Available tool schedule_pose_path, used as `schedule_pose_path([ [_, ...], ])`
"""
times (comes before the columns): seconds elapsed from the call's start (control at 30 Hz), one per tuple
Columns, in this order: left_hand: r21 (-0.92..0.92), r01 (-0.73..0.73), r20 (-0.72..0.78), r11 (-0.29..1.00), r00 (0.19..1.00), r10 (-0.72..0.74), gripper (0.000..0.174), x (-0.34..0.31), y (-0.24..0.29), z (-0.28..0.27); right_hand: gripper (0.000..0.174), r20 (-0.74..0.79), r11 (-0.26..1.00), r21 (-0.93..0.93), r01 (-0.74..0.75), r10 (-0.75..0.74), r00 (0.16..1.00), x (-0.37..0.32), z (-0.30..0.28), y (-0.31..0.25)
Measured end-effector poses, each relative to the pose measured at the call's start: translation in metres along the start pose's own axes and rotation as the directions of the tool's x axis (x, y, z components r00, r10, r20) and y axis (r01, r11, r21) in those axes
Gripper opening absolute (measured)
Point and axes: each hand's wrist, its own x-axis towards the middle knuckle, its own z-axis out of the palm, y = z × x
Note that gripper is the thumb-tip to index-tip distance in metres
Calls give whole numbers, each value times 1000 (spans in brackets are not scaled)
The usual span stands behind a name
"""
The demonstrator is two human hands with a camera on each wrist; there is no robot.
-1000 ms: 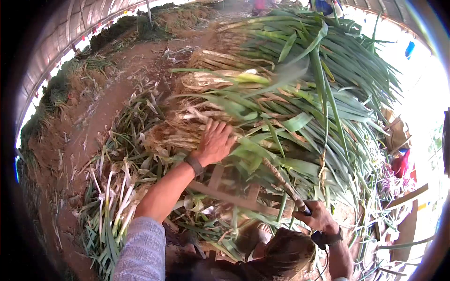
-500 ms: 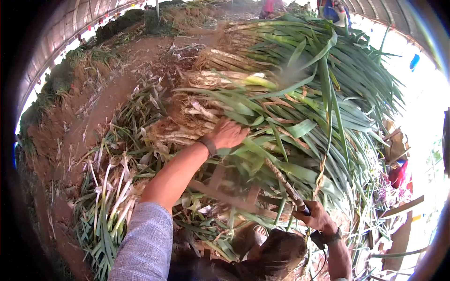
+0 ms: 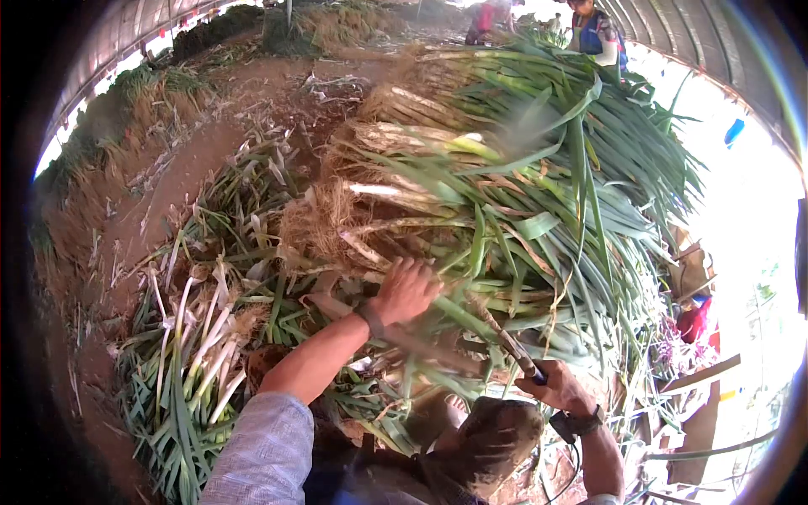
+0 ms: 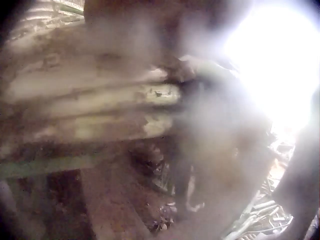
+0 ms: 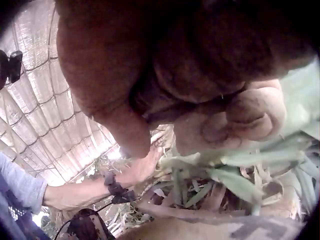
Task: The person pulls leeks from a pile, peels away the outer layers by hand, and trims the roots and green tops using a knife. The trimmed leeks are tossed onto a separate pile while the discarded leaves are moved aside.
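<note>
In the head view, my left hand [image 3: 408, 290] grips a leek [image 3: 364, 249] at the near edge of the leek pile [image 3: 623, 189]; the root end shows on one side, green leaf on the other. My right hand [image 3: 555, 387] is curled round the dark handle of a rod-like tool [image 3: 512, 345], whose far end lies by the leaves just right of my left hand. Pale bands, too blurred to identify, cross the left wrist view. In the right wrist view, the curled right hand [image 5: 200, 75] fills the top, with my left hand [image 5: 150, 162] beyond.
Cut leeks [image 3: 206, 362] with white stems lie at the left, near trimmed waste. Wooden slats [image 3: 438, 353] stand below the hands. Bare soil [image 3: 181, 164] runs along the left. One person [image 3: 593, 38] stands behind the pile, another [image 3: 486, 21] farther back.
My left hand has moved down and slightly right, after reaching over the roots. Roots and stalks beside it have spread toward me. My right hand keeps its grip on the tool with little movement.
</note>
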Motion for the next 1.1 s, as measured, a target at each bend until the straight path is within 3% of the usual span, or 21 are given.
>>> schedule_pose_path([
  [0.13, 136, 22, 72, 990, 997, -32, 65, -43, 17, 0, 35, -44, 994, -94, 58, -62, 997, -2, -3, -4],
  [0.17, 74, 109, 215, 991, 969, -123, 70, -57, 20, 3, 37, -17, 988, -151, 34, -37, 999, 2, -2, 6],
  [0.2, 72, 109, 225, 991, 967, -123, 70, -66, 15, 4, 37, -11, 981, -193, 15, -17, 1000, 6, -1, 9],
  [0.27, 101, -49, 192, 994, 981, 29, 69, -79, 0, 7, 36, 6, 934, -342, 101, -105, 994, 10, 0, 13],
  [0.33, 84, 18, 219, 996, 975, -36, 71, -83, -10, 6, 33, 16, 916, -395, 75, -74, 997, 11, 1, 3],
  [0.4, -103, 101, 171, 990, 982, -83, 71, -81, -13, -9, 33, -28, 934, -348, 84, -100, 995, 16, 2, 0],
  [0.47, -121, 98, 170, 988, 982, -77, 69, -76, -17, -19, 35, -48, 942, -320, 99, -120, 992, 24, 1, -7],
  [0.6, -313, 187, 211, 931, 970, -123, 55, -47, -25, -27, 40, -41, 919, -392, -31, 16, 999, 43, -7, -8],
  [0.67, -187, 103, 61, 977, 994, -93, 54, -26, -37, -24, 43, -74, 903, -427, 44, -83, 994, 50, -9, -4],
  [0.73, -211, 133, 46, 968, 991, -127, 54, 7, -47, -27, 44, -58, 893, -447, 45, -79, 995, 57, -11, -2],
  [0.83, 3, 116, 234, 993, 965, -114, 55, 33, -67, -3, 43, 2, 908, -417, 37, -40, 999, 70, -16, -13],
  [0.93, 158, 162, 198, 974, 961, -192, 56, 36, -69, 23, 42, -18, 916, -395, 64, -77, 997, 80, -15, -10],
  [0.97, 166, 96, 112, 981, 987, -116, 53, 33, -68, 24, 42, -18, 919, -390, 58, -71, 997, 80, -16, -9],
  [1.0, 163, 96, 117, 982, 986, -115, 53, 32, -61, 15, 41, -4, 910, -412, 39, -45, 999, 80, -17, -10],
  [1.07, 124, 153, 322, 981, 929, -185, 49, 32, -53, -5, 40, 7, 898, -440, 30, -30, 1000, 81, -22, -12],
  [1.1, 135, 147, 315, 980, 931, -183, 47, 26, -48, -5, 40, -45, 919, -394, 16, -37, 998, 79, -26, -13],
])
